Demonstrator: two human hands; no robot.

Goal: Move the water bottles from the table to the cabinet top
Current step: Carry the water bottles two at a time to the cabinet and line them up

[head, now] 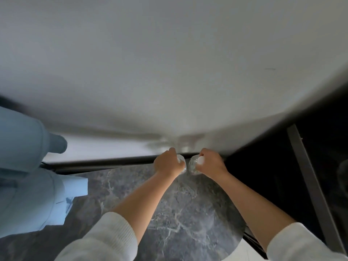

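Note:
Two clear plastic water bottles are seen from above, side by side near the frame's centre. My left hand (168, 162) is shut on the left bottle (182, 161), whose cap is hidden. My right hand (211, 163) is shut on the right bottle (194, 165), whose white cap shows between my fingers. Both bottles are at the far edge of the dark grey marble table (180, 210), just in front of a white surface (113, 147) with a dark front edge. Motion blur hides whether the bottles rest on anything.
A white wall (169, 63) fills the upper frame. A light blue cloth-covered shape (24, 166) stands at the left. A dark cabinet with a grey frame bar (312, 181) lies at the right. White floor (244, 249) shows below the table's round edge.

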